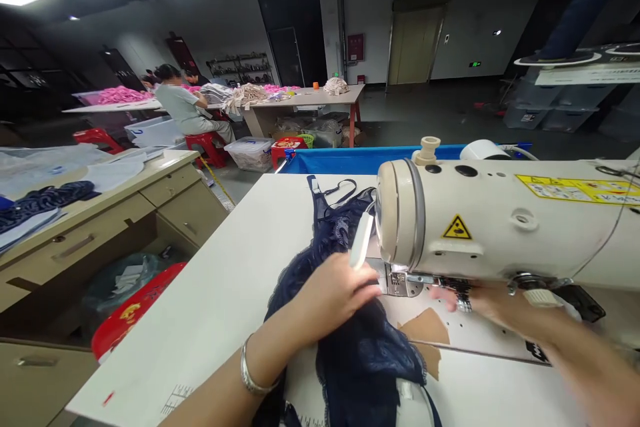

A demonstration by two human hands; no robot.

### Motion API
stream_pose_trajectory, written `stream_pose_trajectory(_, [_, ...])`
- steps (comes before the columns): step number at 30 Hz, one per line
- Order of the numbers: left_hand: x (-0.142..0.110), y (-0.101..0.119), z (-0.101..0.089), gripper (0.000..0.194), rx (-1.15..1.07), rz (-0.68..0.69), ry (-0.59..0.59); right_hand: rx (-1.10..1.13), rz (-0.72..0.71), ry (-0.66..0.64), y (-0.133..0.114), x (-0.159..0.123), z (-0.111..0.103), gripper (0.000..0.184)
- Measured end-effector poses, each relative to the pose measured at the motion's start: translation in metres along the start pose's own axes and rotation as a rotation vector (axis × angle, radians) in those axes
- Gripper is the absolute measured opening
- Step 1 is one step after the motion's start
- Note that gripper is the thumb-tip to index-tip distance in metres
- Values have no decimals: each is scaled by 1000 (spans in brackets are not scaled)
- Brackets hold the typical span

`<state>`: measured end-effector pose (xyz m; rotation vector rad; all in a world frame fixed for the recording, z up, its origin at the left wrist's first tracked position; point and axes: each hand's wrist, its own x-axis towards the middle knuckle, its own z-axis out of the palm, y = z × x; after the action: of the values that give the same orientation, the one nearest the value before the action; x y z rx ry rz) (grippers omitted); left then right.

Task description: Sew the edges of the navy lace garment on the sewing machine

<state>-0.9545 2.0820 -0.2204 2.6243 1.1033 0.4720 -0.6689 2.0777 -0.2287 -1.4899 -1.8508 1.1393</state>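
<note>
A dark navy lace garment [350, 340] lies on the white sewing table [220, 280] and runs under the cream sewing machine [500, 220]. My left hand [333, 297], a silver bangle on its wrist, rests on the lace just left of the presser foot [400, 280], fingers curled down onto the fabric. My right hand [487, 300] reaches under the machine arm to the right of the needle, blurred, its fingers pressed against a dark strip of lace at the foot. A thin strap of the garment [340, 187] trails toward the table's far edge.
A blue bin [350, 160] stands behind the table. To the left is a beige desk [125, 207] with dark fabric, and a red stool [135, 310] beside it. A person sits at far tables [310, 99] piled with pink and beige garments.
</note>
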Motion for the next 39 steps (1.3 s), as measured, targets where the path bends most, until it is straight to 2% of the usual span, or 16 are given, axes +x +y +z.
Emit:
stream_pose_trajectory(3, [1, 12, 13, 17, -220, 63, -29, 365, 46, -304, -15, 5, 37, 20])
stream_pose_trajectory(5, [1, 13, 22, 16, -311, 34, -38, 573, 94, -391, -17, 11, 57, 25])
stream_pose_trajectory(9, [3, 8, 33, 13, -490, -22, -20, 630, 131, -335, -2, 19, 76, 36])
stream_pose_trajectory(13, [3, 6, 35, 17, -675, -101, -15, 631, 100, -302, 8, 21, 76, 38])
stream_pose_trajectory(17, [5, 9, 34, 16, -737, -112, -16, 635, 90, -253, 5, 18, 76, 39])
stream_pose_trajectory(22, [6, 9, 34, 8, -741, -129, 37, 707, 77, -320, 6, 18, 79, 32])
stream_pose_trajectory(29, [5, 7, 38, 9, -705, -96, 112, 669, 173, -264, 10, 18, 73, 34])
stream_pose_trajectory(33, [5, 5, 42, 12, -516, -68, 134, 556, 135, -275, 7, 17, 69, 36])
stream_pose_trajectory(39, [5, 4, 47, 29, -154, 31, 198, 473, 61, -293, 4, 18, 74, 41])
